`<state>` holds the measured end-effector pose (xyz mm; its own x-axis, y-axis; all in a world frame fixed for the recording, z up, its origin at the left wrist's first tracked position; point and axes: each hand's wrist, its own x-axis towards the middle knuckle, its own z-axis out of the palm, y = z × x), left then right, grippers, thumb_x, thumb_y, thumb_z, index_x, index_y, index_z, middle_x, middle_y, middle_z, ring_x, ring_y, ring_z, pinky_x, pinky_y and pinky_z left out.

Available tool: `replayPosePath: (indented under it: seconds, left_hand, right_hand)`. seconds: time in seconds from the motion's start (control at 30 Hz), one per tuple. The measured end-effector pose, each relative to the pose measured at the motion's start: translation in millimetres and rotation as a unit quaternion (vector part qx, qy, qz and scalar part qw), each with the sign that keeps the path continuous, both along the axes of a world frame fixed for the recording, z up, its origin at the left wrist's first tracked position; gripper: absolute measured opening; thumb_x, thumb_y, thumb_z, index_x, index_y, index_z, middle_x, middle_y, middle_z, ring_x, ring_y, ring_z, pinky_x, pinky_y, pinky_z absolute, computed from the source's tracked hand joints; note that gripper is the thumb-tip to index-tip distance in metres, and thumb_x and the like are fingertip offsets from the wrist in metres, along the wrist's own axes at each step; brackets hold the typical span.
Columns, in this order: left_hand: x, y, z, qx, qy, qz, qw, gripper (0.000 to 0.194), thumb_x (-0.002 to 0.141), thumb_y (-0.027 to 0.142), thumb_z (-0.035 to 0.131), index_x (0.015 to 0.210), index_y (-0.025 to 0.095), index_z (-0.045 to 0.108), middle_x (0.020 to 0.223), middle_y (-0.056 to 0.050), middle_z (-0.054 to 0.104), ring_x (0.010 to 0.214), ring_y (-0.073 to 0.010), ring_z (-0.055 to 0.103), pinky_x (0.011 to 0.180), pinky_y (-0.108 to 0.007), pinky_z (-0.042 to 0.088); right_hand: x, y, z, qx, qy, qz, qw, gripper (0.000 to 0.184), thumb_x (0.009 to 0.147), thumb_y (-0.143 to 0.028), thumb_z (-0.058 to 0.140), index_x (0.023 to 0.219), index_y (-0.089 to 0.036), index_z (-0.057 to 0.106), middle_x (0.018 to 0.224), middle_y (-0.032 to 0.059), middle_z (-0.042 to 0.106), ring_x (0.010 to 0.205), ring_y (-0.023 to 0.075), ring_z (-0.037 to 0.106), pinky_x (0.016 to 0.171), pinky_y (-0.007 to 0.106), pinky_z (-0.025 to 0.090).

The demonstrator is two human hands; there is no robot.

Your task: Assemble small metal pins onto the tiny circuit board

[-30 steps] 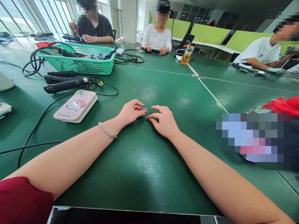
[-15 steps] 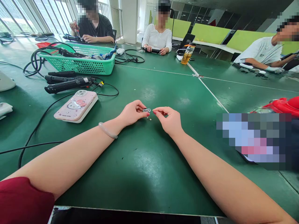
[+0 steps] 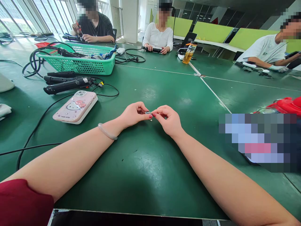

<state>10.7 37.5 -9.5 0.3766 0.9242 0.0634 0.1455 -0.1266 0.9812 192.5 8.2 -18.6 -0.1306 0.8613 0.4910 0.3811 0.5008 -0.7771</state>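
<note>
the whole scene is carried by the green table (image 3: 199, 157), on whose far left the mint basket (image 3: 82, 64) is set, filled with cables and tools. nearer, the pink-cased phone (image 3: 75, 106) is laid flat, well apart from both hands. above the middle of the table, the small patterned part (image 3: 147, 112) is held by the left hand (image 3: 131, 115), its thumb and forefinger nearly closed on it and the other fingers curled behind. by the right hand (image 3: 170, 121) the opposite end is met, thumb and forefinger drawn together in a narrow pinch; whether anything is gripped there cannot be told. the tiny metallic piece (image 3: 150, 120) is seen just below the fingertips; whether it is joined to the part or rests on the table is not shown.

the part is judged to be very light, stiff and flat, like a little circuit board. it is best taken by its long edges or ends, with the patterned face left untouched, since fine details might be scratched or bent by a hard squeeze. little room for fingertips is offered, so it could easily be slipped or spun. the metallic piece, thinner still, is best pinched by its edges.
</note>
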Motion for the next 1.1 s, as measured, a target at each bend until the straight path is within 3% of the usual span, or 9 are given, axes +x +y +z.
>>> replayPosePath:
  seconds: [0.17, 0.37, 0.77, 0.87, 1.0, 1.1]
  left_hand:
    - [1, -1, 4.1, -0.039, -0.052, 0.009, 0.998, 0.046, 0.053, 0.038, 0.085, 0.073, 0.015, 0.051, 0.067, -0.001, 0.064, 0.064, -0.0101, 0.06, 0.062, -0.024, 0.044]
    - [0, -1, 4.2, -0.057, -0.089, -0.013, 0.994, 0.045, 0.052, 0.036, 0.086, 0.07, 0.015, 0.05, 0.068, 0.0, 0.063, 0.063, -0.0091, 0.059, 0.062, -0.024, 0.044]
    - [1, -1, 4.0, -0.053, -0.082, 0.0, 0.995, 0.041, 0.054, 0.031, 0.085, 0.072, 0.014, 0.052, 0.07, 0.0, 0.064, 0.065, -0.0094, 0.059, 0.064, -0.024, 0.044]
    - [1, 1, 1.8, -0.051, -0.072, 0.029, 0.996, 0.04, 0.055, 0.03, 0.084, 0.075, 0.014, 0.053, 0.068, 0.001, 0.063, 0.064, -0.0093, 0.058, 0.066, -0.025, 0.045]
    - [2, 3, 0.2, -0.066, -0.064, 0.058, 0.994, 0.043, 0.054, 0.029, 0.085, 0.078, 0.014, 0.053, 0.069, 0.0, 0.065, 0.065, -0.0099, 0.059, 0.067, -0.026, 0.046]
    - [3, 3, 0.3, -0.078, -0.055, 0.075, 0.993, 0.042, 0.055, 0.028, 0.086, 0.079, 0.014, 0.054, 0.067, 0.0, 0.064, 0.065, -0.01, 0.059, 0.066, -0.026, 0.045]
  right_hand:
    - [0, -3, 1.8, 0.031, -0.034, -0.005, 0.999, 0.013, 0.083, -0.031, 0.061, 0.083, -0.021, 0.071, 0.086, 0.0028, 0.06, 0.062, 0.0094, 0.049, 0.059, 0.026, 0.045]
    - [-2, -9, 5.0, 0.083, -0.068, -0.024, 0.994, 0.016, 0.087, -0.031, 0.057, 0.086, -0.023, 0.07, 0.088, 0.0038, 0.061, 0.068, 0.0114, 0.053, 0.063, 0.027, 0.048]
    - [2, -6, 4.6, 0.071, -0.072, -0.029, 0.994, 0.019, 0.087, -0.024, 0.054, 0.09, -0.023, 0.073, 0.089, 0.0032, 0.065, 0.071, 0.0126, 0.056, 0.063, 0.027, 0.047]
    - [4, -1, -0.9, 0.029, -0.13, -0.041, 0.99, 0.018, 0.086, -0.024, 0.058, 0.096, -0.022, 0.072, 0.089, 0.0032, 0.066, 0.07, 0.0134, 0.055, 0.066, 0.028, 0.046]
    - [4, 4, -6.6, -0.005, -0.25, -0.023, 0.968, 0.019, 0.081, -0.032, 0.067, 0.096, -0.02, 0.071, 0.093, 0.0049, 0.066, 0.086, 0.0189, 0.056, 0.079, 0.034, 0.046]
    - [1, 3, -5.4, -0.017, -0.3, -0.014, 0.954, 0.012, 0.084, -0.028, 0.064, 0.09, -0.02, 0.07, 0.093, 0.0049, 0.066, 0.09, 0.0192, 0.054, 0.083, 0.034, 0.044]
